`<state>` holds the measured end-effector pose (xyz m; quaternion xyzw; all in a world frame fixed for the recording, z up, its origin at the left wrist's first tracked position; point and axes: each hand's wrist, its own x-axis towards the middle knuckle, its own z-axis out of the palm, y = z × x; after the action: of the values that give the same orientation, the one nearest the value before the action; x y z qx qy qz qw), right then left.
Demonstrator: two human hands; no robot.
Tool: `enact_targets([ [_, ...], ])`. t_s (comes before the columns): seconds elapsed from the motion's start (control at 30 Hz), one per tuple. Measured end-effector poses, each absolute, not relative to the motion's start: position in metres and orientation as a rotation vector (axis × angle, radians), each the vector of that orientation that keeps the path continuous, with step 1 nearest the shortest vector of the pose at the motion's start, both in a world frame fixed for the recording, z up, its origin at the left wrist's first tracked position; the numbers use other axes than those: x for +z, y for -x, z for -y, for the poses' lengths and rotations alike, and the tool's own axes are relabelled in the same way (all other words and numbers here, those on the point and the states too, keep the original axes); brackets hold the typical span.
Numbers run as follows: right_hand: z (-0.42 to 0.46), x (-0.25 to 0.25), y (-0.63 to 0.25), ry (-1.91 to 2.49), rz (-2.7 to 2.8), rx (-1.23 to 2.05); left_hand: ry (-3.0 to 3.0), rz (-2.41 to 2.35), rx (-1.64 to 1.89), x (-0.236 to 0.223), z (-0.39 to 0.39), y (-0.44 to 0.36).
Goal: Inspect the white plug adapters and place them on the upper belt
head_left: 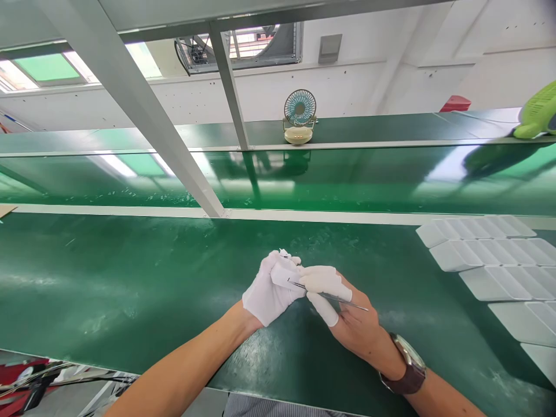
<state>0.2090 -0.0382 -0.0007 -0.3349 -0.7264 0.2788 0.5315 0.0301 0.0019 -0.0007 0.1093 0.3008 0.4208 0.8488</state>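
My left hand (268, 296), in a white glove, is closed around a small white plastic piece (281, 275) near the middle of the green table. My right hand (357, 327) wears white finger covers and pinches a pair of thin metal tweezers (357, 305). The tips of the tweezers meet the face of the white piece, by a small dark mark. Whether they grip anything there, I cannot tell. A tiny white bit with dark spots shows at the top of my left fingers.
Several white divided trays (490, 255) overlap in a row at the right. Beyond the green table (130, 278) runs a glossy green strip (369, 179). A small fan (299, 116) and a bright green object (541, 113) stand on the far ledge. A slanting white post (156, 121) rises left.
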Motion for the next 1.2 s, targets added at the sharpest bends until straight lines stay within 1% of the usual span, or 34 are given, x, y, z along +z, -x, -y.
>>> enact_targets([
  [0.73, 0.038, -0.008, -0.208, 0.849, 1.789, 0.605, -0.266, -0.696, 0.966, -0.004, -0.004, -0.034],
  [1.2, 0.037, -0.008, -0.209, 0.783, 1.841, 0.526, -0.276, -0.703, 0.944, -0.005, -0.002, -0.033],
])
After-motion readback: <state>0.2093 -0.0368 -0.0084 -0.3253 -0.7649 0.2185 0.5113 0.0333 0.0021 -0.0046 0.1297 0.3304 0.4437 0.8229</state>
